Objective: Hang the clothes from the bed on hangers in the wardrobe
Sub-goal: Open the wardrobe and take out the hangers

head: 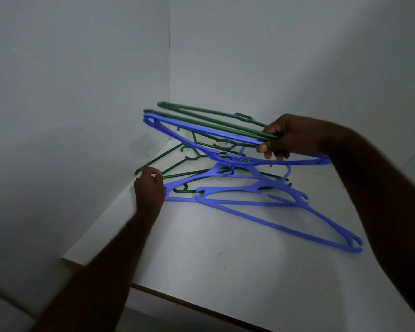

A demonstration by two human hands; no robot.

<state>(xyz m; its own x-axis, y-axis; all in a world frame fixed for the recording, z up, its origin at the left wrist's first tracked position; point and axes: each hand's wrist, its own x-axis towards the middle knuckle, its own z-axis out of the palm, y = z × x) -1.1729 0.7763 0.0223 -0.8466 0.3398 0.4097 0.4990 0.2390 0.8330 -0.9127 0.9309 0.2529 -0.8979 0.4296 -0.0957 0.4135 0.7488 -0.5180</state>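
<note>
You look into a dim white wardrobe (285,44).
Two plain walls (77,80) meet in a straight line at the back, above a flat white shelf (213,264) with a thin brown front edge (177,303).

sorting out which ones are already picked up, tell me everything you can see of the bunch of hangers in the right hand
The bunch of hangers is a few thin green ones stacked over a wider blue one, all plastic by the look. The right hand grips them together at their near end. They are lifted off the white shelf, tilted, far ends towards the back corner. The blue one seems to touch the loose pile of hangers beneath.
</note>
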